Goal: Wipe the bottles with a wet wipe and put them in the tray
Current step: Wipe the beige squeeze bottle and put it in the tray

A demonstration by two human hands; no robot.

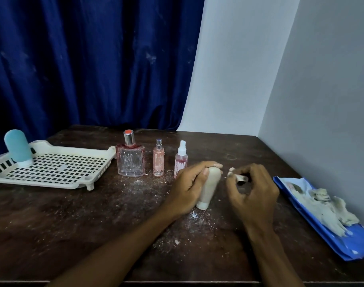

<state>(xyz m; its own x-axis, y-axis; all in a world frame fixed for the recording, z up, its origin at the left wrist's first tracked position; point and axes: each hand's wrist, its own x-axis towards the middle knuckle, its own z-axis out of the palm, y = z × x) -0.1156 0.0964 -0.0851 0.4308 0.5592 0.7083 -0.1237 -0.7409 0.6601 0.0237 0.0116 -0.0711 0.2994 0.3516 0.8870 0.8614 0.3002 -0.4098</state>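
Here left hand grips beige bottle; right hand pinches wipe; tray well apart leftward.

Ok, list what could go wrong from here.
The left hand grips the cream plastic tube close beside the small clear spray bottle with a white nozzle; a sweep of the hand might topple it.
The right hand pinches only a small, grey-stained wipe scrap, which may smear rather than clean.
White crumbs litter the dark wooden table and could re-soil the tube.
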